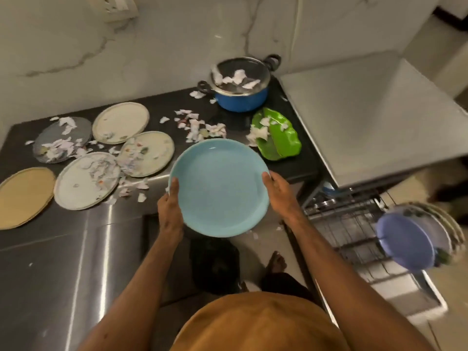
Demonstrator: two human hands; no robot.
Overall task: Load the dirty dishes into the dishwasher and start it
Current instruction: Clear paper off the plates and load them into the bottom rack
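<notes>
I hold a light blue plate [219, 187] in front of me, above the counter's front edge. My left hand [170, 206] grips its left rim with the thumb on top, and my right hand [277, 191] grips its right rim. The plate's face looks clean. To the right, the dishwasher's lower rack [352, 231] is pulled out. A purple plate [405, 240] and several pale plates [450, 224] stand upright in it. Several dirty plates [87, 179] strewn with torn paper bits lie on the dark counter [30, 249] at left.
A blue pot [243, 97] with a glass lid holds paper scraps at the back. A green leaf-shaped dish [278, 134] lies beside it. A tan plate [24, 196] sits at the far left. The dishwasher's grey top [374, 117] stands to the right. My bare foot [277, 262] is on the floor.
</notes>
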